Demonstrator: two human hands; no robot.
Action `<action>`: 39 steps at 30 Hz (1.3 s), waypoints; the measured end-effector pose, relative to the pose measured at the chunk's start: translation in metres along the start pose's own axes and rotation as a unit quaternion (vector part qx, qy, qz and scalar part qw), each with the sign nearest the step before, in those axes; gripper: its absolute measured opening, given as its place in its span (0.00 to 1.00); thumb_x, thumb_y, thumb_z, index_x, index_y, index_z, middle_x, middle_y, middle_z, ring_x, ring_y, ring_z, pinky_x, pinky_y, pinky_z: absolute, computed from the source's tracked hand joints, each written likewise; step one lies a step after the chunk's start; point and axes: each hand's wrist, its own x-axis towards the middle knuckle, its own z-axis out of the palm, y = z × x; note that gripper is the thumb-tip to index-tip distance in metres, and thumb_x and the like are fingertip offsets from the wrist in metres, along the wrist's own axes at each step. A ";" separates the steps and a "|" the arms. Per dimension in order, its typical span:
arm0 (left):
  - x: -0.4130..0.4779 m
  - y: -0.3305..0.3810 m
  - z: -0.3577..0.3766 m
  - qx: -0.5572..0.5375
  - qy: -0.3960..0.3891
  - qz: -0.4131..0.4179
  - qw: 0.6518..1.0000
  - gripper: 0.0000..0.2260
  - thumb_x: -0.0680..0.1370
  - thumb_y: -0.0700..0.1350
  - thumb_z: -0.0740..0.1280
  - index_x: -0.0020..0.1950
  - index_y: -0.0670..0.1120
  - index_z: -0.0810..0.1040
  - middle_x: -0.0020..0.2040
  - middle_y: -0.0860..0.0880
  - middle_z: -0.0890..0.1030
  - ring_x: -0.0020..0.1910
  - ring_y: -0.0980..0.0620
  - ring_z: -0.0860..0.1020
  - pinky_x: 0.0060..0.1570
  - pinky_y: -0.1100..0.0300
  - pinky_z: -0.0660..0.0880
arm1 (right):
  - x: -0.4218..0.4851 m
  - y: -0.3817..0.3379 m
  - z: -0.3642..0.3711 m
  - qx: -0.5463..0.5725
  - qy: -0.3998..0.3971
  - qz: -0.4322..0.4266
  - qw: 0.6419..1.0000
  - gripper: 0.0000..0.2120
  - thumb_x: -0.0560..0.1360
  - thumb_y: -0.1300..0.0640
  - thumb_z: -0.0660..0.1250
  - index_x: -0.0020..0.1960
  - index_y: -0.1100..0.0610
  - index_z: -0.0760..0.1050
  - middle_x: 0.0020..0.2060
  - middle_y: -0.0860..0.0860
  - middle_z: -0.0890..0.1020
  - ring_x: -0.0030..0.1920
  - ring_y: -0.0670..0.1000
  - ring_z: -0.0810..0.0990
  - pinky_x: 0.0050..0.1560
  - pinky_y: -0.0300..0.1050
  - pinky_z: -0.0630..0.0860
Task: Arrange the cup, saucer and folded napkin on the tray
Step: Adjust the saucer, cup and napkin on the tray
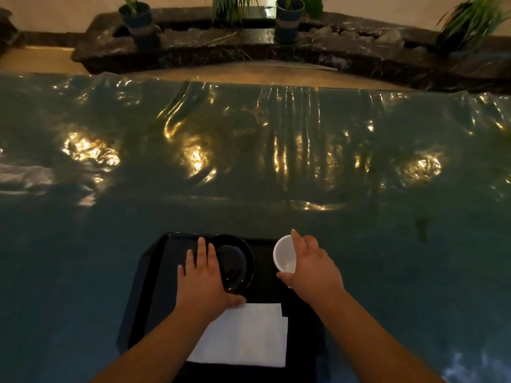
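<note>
One small round white cup point(284, 254) is gripped at its rim by the right hand point(312, 268), low and right of centre, over the far right part of one black rectangular tray point(154, 275). One glossy black round saucer point(235, 262) lies on the tray left of the cup, edged by the spread, flat left hand point(203, 277), which grasps nothing. One white folded napkin point(246, 335) lies nearest the bottom. Three potted plants point(287, 19) are seen along the top, beyond the plastic-covered green table point(249, 161).

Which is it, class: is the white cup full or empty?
Empty. The white cup, gripped by the right hand, tilts its mouth toward the camera, showing a bare white inside with no liquid.
</note>
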 end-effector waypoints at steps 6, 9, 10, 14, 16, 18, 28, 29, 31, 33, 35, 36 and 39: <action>0.006 -0.007 -0.001 0.029 0.015 0.041 0.999 0.69 0.60 0.75 0.73 0.82 0.45 0.33 0.83 0.45 0.35 0.82 0.40 0.42 0.80 0.42 0.48 | 0.009 -0.012 -0.003 0.001 -0.010 0.008 1.000 0.49 0.69 0.37 0.78 0.80 0.48 0.56 0.70 0.52 0.69 0.62 0.58 0.78 0.57 0.54 0.80; 0.010 -0.011 -0.002 0.042 0.013 0.059 0.997 0.70 0.60 0.75 0.73 0.81 0.45 0.33 0.83 0.46 0.35 0.82 0.40 0.41 0.80 0.42 0.48 | 0.011 -0.023 0.001 0.003 -0.007 0.002 1.000 0.48 0.68 0.37 0.78 0.79 0.48 0.57 0.68 0.51 0.70 0.60 0.58 0.79 0.56 0.54 0.80; 0.011 -0.012 -0.003 0.045 0.012 0.063 0.997 0.70 0.60 0.75 0.73 0.81 0.45 0.32 0.83 0.46 0.34 0.82 0.41 0.41 0.80 0.41 0.48 | 0.011 -0.027 0.003 0.005 -0.005 0.002 1.000 0.48 0.69 0.37 0.78 0.79 0.48 0.57 0.68 0.51 0.70 0.60 0.58 0.79 0.56 0.54 0.80; 0.015 -0.015 -0.006 0.073 0.007 0.082 0.994 0.70 0.60 0.75 0.74 0.81 0.46 0.31 0.83 0.46 0.34 0.82 0.41 0.40 0.80 0.41 0.46 | 0.012 -0.039 0.010 0.014 -0.006 0.000 1.000 0.47 0.69 0.37 0.78 0.79 0.48 0.57 0.68 0.52 0.70 0.61 0.59 0.78 0.55 0.55 0.81; 0.018 -0.019 -0.009 0.087 0.004 0.093 0.992 0.70 0.60 0.74 0.75 0.81 0.47 0.32 0.83 0.47 0.35 0.82 0.41 0.40 0.80 0.40 0.46 | 0.014 -0.043 0.012 0.010 -0.005 0.003 1.000 0.48 0.69 0.37 0.77 0.79 0.49 0.57 0.68 0.52 0.69 0.62 0.60 0.78 0.54 0.55 0.80; 0.021 -0.023 -0.014 0.104 -0.001 0.112 0.988 0.70 0.60 0.73 0.77 0.82 0.49 0.32 0.83 0.48 0.34 0.82 0.41 0.39 0.80 0.40 0.44 | 0.015 -0.045 0.013 0.008 -0.005 0.003 1.000 0.48 0.69 0.36 0.77 0.79 0.49 0.56 0.69 0.53 0.69 0.62 0.60 0.78 0.55 0.55 0.80; -0.021 -0.066 0.014 0.019 0.160 0.306 0.938 0.35 0.74 0.70 0.64 0.75 0.51 0.71 0.78 0.46 0.69 0.74 0.42 0.70 0.71 0.43 0.70 | -0.044 -0.017 0.032 0.015 0.163 -0.172 0.971 0.30 0.76 0.44 0.69 0.76 0.52 0.68 0.69 0.54 0.76 0.66 0.57 0.74 0.63 0.58 0.77; -0.030 -0.073 0.025 0.015 0.190 0.337 0.922 0.27 0.76 0.65 0.65 0.68 0.50 0.78 0.69 0.47 0.77 0.65 0.44 0.77 0.63 0.46 0.76 | -0.056 -0.010 0.042 0.016 0.176 -0.216 0.960 0.26 0.76 0.47 0.68 0.72 0.53 0.73 0.65 0.53 0.79 0.63 0.56 0.76 0.62 0.57 0.79; -0.044 -0.087 0.047 0.032 0.204 0.376 0.903 0.17 0.77 0.60 0.67 0.58 0.51 0.81 0.59 0.49 0.82 0.55 0.48 0.81 0.54 0.51 0.80 | -0.076 0.004 0.068 0.005 0.144 -0.270 0.952 0.22 0.76 0.49 0.69 0.69 0.53 0.78 0.61 0.52 0.81 0.60 0.55 0.79 0.60 0.55 0.80; -0.050 -0.103 0.067 0.047 0.196 0.383 0.902 0.14 0.76 0.59 0.68 0.55 0.52 0.82 0.58 0.50 0.83 0.54 0.48 0.81 0.56 0.53 0.77 | -0.089 0.018 0.091 -0.015 0.090 -0.289 0.953 0.22 0.75 0.47 0.70 0.68 0.51 0.78 0.61 0.51 0.82 0.59 0.54 0.80 0.58 0.53 0.82; -0.050 -0.115 0.080 0.056 0.198 0.376 0.903 0.14 0.75 0.58 0.68 0.54 0.51 0.84 0.60 0.49 0.83 0.55 0.47 0.82 0.60 0.54 0.71 | -0.096 0.028 0.106 -0.067 0.044 -0.300 0.951 0.23 0.73 0.42 0.68 0.66 0.47 0.79 0.61 0.50 0.83 0.59 0.54 0.82 0.57 0.50 0.83; -0.050 -0.118 0.083 0.059 0.198 0.372 0.905 0.15 0.75 0.57 0.68 0.55 0.51 0.84 0.61 0.48 0.83 0.56 0.46 0.82 0.61 0.53 0.69 | -0.099 0.030 0.111 -0.090 0.023 -0.300 0.949 0.23 0.72 0.40 0.67 0.65 0.46 0.80 0.61 0.51 0.83 0.59 0.54 0.83 0.57 0.50 0.83; -0.051 -0.120 0.086 0.065 0.186 0.362 0.911 0.14 0.75 0.56 0.68 0.56 0.51 0.84 0.63 0.48 0.83 0.57 0.47 0.81 0.63 0.53 0.68 | -0.102 0.032 0.121 -0.106 0.003 -0.286 0.952 0.23 0.71 0.40 0.65 0.64 0.46 0.80 0.64 0.53 0.82 0.61 0.56 0.83 0.59 0.52 0.81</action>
